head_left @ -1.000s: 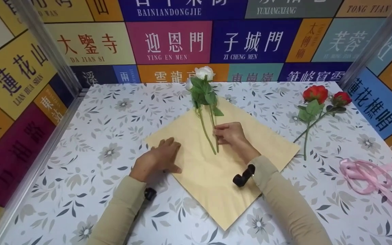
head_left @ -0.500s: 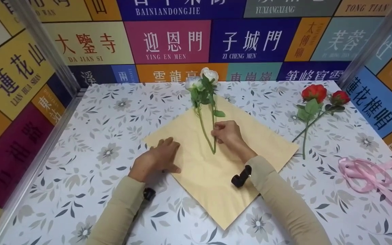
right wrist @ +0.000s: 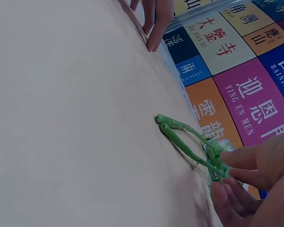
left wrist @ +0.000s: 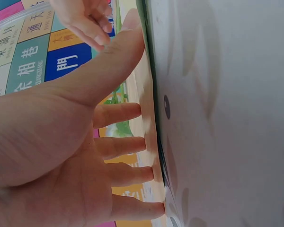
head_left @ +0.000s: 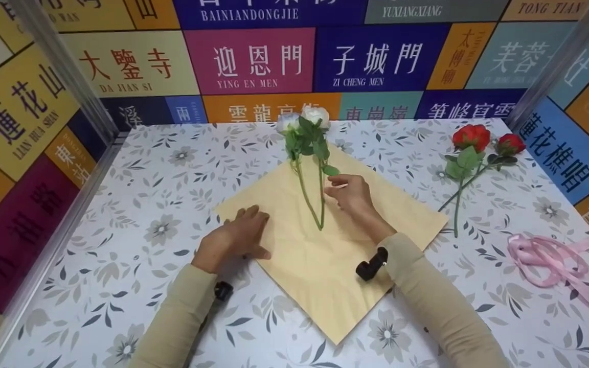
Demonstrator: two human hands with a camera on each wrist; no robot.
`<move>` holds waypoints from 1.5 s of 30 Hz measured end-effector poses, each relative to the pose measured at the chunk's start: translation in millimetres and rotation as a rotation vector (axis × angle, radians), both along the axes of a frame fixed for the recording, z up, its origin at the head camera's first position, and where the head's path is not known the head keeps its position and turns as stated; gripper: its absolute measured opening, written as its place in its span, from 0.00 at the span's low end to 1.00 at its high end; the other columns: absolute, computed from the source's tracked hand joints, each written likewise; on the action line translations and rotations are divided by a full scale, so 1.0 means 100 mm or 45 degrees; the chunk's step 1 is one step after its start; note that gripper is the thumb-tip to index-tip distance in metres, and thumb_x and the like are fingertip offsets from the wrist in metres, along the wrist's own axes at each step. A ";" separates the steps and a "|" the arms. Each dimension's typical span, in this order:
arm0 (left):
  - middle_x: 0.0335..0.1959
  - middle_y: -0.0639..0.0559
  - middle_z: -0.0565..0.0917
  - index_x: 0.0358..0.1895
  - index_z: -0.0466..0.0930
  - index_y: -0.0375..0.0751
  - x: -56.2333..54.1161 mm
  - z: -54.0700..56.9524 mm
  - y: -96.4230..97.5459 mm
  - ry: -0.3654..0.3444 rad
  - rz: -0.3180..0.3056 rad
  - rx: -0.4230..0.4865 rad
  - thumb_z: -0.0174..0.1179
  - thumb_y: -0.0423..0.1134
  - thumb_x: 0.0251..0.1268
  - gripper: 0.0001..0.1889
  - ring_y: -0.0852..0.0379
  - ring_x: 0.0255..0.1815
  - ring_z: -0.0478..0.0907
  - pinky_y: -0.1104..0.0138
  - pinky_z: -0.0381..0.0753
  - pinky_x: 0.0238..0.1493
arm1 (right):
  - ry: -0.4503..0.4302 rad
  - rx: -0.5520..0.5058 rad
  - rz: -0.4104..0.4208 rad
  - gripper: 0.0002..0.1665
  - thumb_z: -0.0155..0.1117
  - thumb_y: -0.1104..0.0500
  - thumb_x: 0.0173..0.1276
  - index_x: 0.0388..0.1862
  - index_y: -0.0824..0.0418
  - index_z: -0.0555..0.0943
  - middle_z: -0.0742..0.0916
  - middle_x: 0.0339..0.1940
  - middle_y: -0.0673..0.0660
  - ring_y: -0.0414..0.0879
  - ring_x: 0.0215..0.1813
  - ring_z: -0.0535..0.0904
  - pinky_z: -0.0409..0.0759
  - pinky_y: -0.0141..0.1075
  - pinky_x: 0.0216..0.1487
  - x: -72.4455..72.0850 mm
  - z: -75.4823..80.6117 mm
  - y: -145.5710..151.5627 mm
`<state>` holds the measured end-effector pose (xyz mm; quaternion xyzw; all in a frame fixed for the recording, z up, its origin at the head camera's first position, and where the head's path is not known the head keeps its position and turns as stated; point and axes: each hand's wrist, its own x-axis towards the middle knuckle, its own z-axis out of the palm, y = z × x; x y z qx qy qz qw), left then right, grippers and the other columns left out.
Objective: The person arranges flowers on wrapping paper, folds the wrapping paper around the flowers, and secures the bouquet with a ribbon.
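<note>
Two white roses (head_left: 316,117) with green leaves lie on a square of tan wrapping paper (head_left: 325,286), their heads beyond its far corner. Their green stems (right wrist: 182,144) meet at the cut ends in a V. My right hand (head_left: 352,197) is beside the right stem, just below a leaf; in the right wrist view, its thumb and fingers are parted around the stem's upper part. My left hand (head_left: 235,236) rests on the paper's left edge, fingers spread. In the left wrist view, the straight fingertips (left wrist: 144,174) press the paper down.
Two red roses (head_left: 471,138) lie crossed on the floral-patterned table (head_left: 161,291) to the right of the paper. A loose pink ribbon (head_left: 545,263) is coiled at the right. Panels with printed signs (head_left: 264,61) wall in the back and sides.
My right hand has loosened from the right stem and shifted slightly up and right. That stem's end has swung left to meet the other one. My left hand stays put.
</note>
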<state>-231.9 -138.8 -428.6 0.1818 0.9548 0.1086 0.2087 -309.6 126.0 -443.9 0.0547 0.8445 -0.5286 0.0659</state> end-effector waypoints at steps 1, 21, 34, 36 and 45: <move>0.79 0.35 0.55 0.74 0.60 0.36 0.00 0.00 0.00 0.004 0.008 0.002 0.70 0.54 0.60 0.45 0.33 0.79 0.53 0.34 0.61 0.71 | 0.016 0.021 -0.007 0.22 0.68 0.60 0.68 0.61 0.59 0.82 0.83 0.58 0.59 0.48 0.35 0.82 0.79 0.29 0.26 0.00 0.02 0.03; 0.82 0.36 0.46 0.78 0.54 0.39 0.02 0.03 0.00 -0.092 0.086 0.108 0.70 0.50 0.61 0.47 0.33 0.83 0.41 0.37 0.46 0.78 | 0.213 0.504 -0.194 0.22 0.63 0.58 0.69 0.61 0.62 0.82 0.84 0.60 0.65 0.59 0.56 0.82 0.77 0.50 0.55 0.10 0.08 1.12; 0.81 0.34 0.50 0.77 0.56 0.38 0.00 0.03 0.00 -0.052 0.035 0.032 0.70 0.53 0.59 0.47 0.31 0.81 0.47 0.34 0.54 0.75 | 0.077 0.683 -0.250 0.29 0.58 0.57 0.71 0.69 0.66 0.74 0.74 0.69 0.73 0.70 0.69 0.68 0.68 0.64 0.64 0.23 0.06 1.89; 0.82 0.35 0.50 0.77 0.56 0.38 0.00 0.04 0.00 -0.056 0.042 0.029 0.70 0.53 0.59 0.48 0.32 0.82 0.46 0.35 0.54 0.75 | 0.047 0.722 -0.266 0.32 0.58 0.57 0.70 0.70 0.68 0.71 0.70 0.69 0.77 0.72 0.70 0.66 0.67 0.65 0.64 0.25 0.05 1.98; 0.81 0.35 0.50 0.77 0.56 0.38 -0.01 0.02 -0.01 -0.053 0.045 0.013 0.70 0.54 0.59 0.48 0.32 0.81 0.47 0.34 0.54 0.75 | -0.137 0.789 -0.208 0.39 0.60 0.51 0.69 0.68 0.78 0.65 0.69 0.63 0.81 0.68 0.55 0.72 0.73 0.59 0.54 0.34 0.04 2.25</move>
